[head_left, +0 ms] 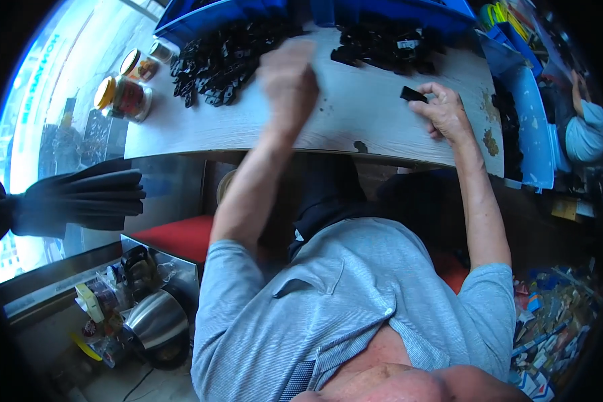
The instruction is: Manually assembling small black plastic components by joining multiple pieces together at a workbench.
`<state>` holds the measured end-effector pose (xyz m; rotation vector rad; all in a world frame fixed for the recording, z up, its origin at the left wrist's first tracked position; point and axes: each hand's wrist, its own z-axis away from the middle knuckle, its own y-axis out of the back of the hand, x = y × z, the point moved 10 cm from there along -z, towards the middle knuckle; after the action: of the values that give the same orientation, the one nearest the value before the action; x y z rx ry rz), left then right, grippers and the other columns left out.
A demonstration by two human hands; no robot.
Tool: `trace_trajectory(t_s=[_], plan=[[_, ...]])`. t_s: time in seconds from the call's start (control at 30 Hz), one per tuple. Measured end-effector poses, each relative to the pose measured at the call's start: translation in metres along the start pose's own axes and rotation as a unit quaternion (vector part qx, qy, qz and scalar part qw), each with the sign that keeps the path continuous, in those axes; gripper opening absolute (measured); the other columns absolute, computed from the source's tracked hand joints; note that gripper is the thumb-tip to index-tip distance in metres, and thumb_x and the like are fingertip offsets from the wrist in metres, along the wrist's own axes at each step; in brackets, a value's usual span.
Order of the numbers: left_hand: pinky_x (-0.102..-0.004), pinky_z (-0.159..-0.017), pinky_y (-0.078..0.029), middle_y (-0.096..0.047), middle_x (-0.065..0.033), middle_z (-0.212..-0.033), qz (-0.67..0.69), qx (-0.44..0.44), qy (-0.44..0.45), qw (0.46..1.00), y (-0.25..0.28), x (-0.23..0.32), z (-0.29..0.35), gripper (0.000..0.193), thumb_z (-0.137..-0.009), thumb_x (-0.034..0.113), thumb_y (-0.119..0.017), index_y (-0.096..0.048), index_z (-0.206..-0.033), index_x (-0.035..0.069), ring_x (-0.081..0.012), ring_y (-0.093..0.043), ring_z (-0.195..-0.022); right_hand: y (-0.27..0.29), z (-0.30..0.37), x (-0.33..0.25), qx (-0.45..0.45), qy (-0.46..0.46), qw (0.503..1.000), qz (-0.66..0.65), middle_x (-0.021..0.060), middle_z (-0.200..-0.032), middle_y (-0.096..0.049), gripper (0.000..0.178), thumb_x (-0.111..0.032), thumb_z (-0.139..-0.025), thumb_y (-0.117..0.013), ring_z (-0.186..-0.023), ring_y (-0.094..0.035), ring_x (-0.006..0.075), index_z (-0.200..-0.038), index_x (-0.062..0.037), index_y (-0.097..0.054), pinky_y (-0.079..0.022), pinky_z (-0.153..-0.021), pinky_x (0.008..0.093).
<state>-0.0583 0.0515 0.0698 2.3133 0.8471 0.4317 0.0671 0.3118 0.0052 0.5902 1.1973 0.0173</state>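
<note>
Over the right half of the white table (375, 127), my right hand (443, 112) pinches a small black rectangular piece (411, 94) between thumb and fingers. My left hand (289, 84) is smeared by motion, so its fingers cannot be made out. It is over the table beside a large heap of small black parts (214, 63) at the far left. Another heap of black parts (382, 50) lies at the far right, beyond my right hand, with a small white label among them.
Blue bins (402, 15) stand along the table's far edge. At the left edge are a yellow-lidded jar (124, 98) and smaller jars. A blue crate (526, 127) flanks the right side, with another person (586, 127) beyond. A metal kettle (157, 318) sits lower left.
</note>
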Motion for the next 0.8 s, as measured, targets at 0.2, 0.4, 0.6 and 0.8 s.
trace_trajectory(t_s=[0.2,0.4,0.6,0.8], plan=[[-0.0464,-0.087,-0.054,-0.073,-0.0087,-0.112,-0.2,-0.173,0.111,0.958,0.005,-0.128,0.006,0.029,-0.093,0.02,-0.059,-0.073,-0.119,0.016,-0.0337,-0.067,-0.1,0.005,0.002,-0.005,0.01,0.02,1.0,0.01,-0.0002,-0.061,-0.057,0.037,-0.019,-0.086,-0.077,-0.044,-0.052,0.007,-0.118,-0.0026,-0.065,-0.044,-0.038,0.0214],[-0.0425,-0.083,-0.055,-0.073,-0.0083,-0.101,-0.119,-0.095,0.033,0.988,0.012,-0.089,-0.009,0.025,-0.09,0.012,-0.063,-0.074,-0.112,0.016,-0.0303,-0.067,-0.096,0.01,0.003,-0.002,0.045,0.032,0.998,-0.012,-0.0021,-0.058,-0.054,0.04,-0.023,-0.084,-0.079,-0.041,-0.049,0.0068,-0.117,-0.0032,-0.065,-0.039,-0.035,0.022],[-0.0417,-0.077,-0.056,-0.069,-0.0101,-0.105,0.044,-0.192,-0.053,0.979,-0.021,0.005,0.009,0.032,-0.083,0.006,-0.07,-0.072,-0.114,0.013,-0.0304,-0.068,-0.095,0.016,-0.003,0.01,0.051,-0.022,0.993,-0.101,-0.0012,-0.059,-0.057,0.044,-0.027,-0.084,-0.081,-0.046,-0.057,0.0084,-0.118,-0.0046,-0.064,-0.052,-0.041,0.0243],[-0.0448,-0.081,-0.058,-0.063,-0.018,-0.131,0.119,-0.18,0.017,0.976,-0.029,0.017,0.015,0.036,-0.079,0.004,-0.071,-0.072,-0.115,0.009,-0.038,-0.07,-0.097,0.067,-0.018,0.043,0.156,-0.068,0.965,-0.198,-0.0012,-0.058,-0.055,0.047,-0.022,-0.082,-0.083,-0.048,-0.061,0.0111,-0.121,-0.0047,-0.063,-0.059,-0.046,0.0286]])
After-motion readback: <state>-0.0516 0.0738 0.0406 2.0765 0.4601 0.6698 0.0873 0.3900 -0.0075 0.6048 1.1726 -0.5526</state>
